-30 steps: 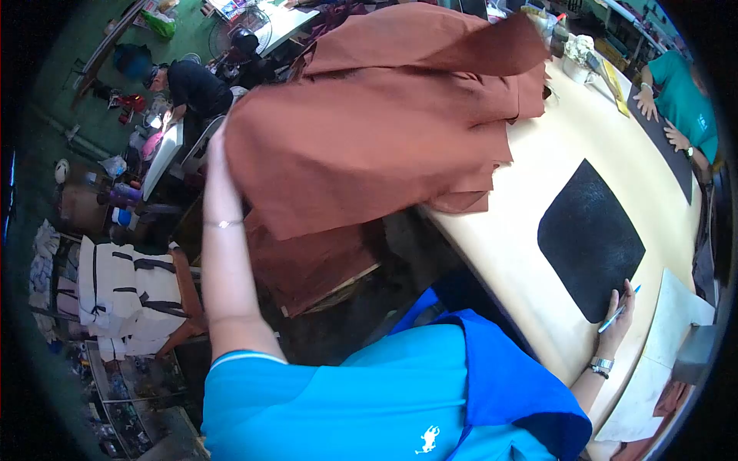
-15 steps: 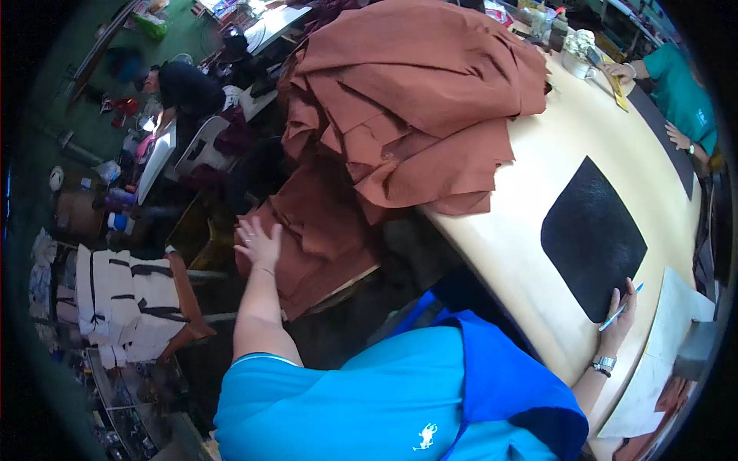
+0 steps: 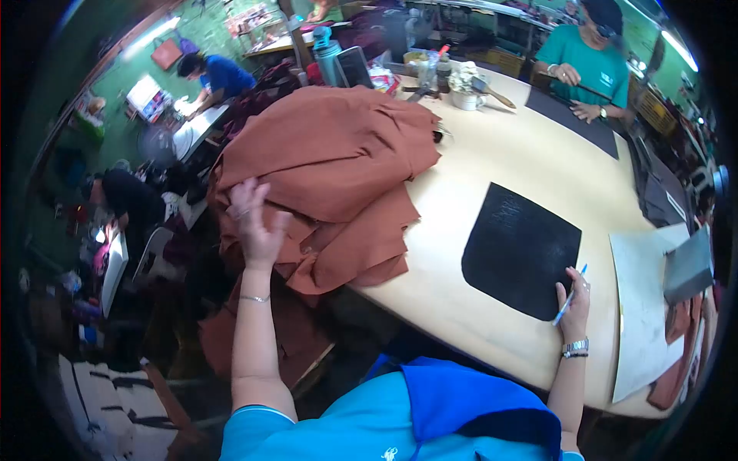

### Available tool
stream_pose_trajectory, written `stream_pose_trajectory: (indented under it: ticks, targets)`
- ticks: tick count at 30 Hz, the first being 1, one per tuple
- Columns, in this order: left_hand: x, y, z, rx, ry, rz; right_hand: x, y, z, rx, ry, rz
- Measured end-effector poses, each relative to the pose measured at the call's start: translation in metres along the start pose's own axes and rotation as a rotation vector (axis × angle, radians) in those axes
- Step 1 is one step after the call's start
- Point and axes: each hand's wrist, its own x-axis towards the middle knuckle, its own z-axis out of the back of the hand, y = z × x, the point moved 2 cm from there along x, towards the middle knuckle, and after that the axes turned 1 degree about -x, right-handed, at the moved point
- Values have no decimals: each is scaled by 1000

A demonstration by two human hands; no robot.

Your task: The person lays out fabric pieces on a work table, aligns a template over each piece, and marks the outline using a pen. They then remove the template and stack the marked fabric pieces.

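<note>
Across the pale table (image 3: 453,161), we have a black piece (image 3: 519,246) lying flat near the front edge, its whole outline in plain view. Right beside its near corner is our right hand (image 3: 573,300), fingers curled around a blue pen (image 3: 562,313) that slants across them; whether a fingertip presses the black piece, we can't tell. With the pen in that grip, we judge those fingers only partly free.

Over to the left, our left hand (image 3: 257,223) is up at the brown heap (image 3: 330,154), fingers spread apart, nothing gripped, a bit blurred; contact with the folds is impossible to call. So we're at the heap with one hand and at the black piece with the other! Those layers look limp and loosely crumpled, sliding stuff by our guess, best met with a broad, gentle palm. The heap also spills past the table edge, above a lower brown stack (image 3: 269,330), crowding our left side.

Farther out, a white cup (image 3: 465,100) and a brush (image 3: 496,92) sit beyond the black piece. Across from us, a co-worker (image 3: 588,65) has one hand on a dark strip (image 3: 569,119). On our right, a pale sheet (image 3: 638,307) and a metal block (image 3: 689,265) hem us in.
</note>
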Motion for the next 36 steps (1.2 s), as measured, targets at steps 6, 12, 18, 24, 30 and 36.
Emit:
stream_pose_trajectory:
  ticks: [6,12,18,24,30,36]
  targets:
    - [43,-46,-61,-67,365,-351,1,4,3,23,-17,-6]
    - [79,-117,-78,-515,-138,-124,0,-4,-2,186,-69,-39]
    - [32,-316,-107,-996,203,-389,6,81,16,370,-219,367]
    - [-42,-367,-85,-1019,516,-571,-9,76,46,120,-229,373]
    - [-46,-346,-66,-970,516,-561,-9,115,97,-5,-71,533]
    - [-23,-317,-46,-898,390,-525,-9,123,143,9,-68,573]
